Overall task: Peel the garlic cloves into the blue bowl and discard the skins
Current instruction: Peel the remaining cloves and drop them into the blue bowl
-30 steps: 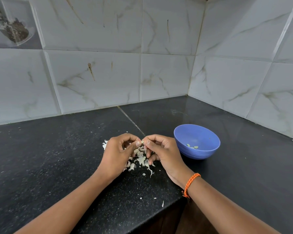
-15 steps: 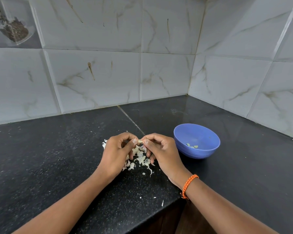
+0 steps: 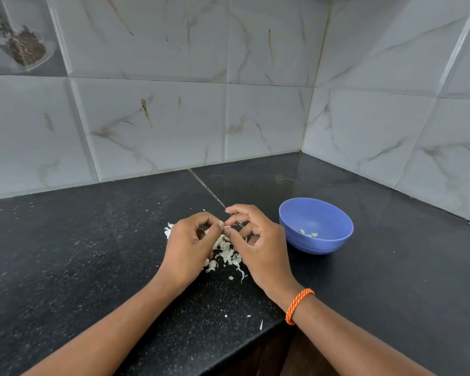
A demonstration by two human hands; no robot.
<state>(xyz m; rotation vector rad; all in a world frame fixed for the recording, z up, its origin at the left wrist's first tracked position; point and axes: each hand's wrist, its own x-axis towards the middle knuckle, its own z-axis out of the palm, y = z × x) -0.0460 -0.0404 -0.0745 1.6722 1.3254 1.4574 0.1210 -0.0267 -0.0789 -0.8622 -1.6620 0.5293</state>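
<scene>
While both hands meet above a pile of garlic skins [image 3: 227, 253] on the black counter [image 3: 65, 253], the left hand [image 3: 189, 248] and right hand [image 3: 258, 245] pinch a small garlic clove [image 3: 227, 227] between curled fingertips; its direction is too small to tell. Just right, the blue bowl [image 3: 315, 226] holds a few peeled cloves [image 3: 308, 234].

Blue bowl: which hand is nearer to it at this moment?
Right. The right hand sits just beside the blue bowl, apart from its rim. The left hand is farther off, beyond the right hand, over the garlic skins.
</scene>
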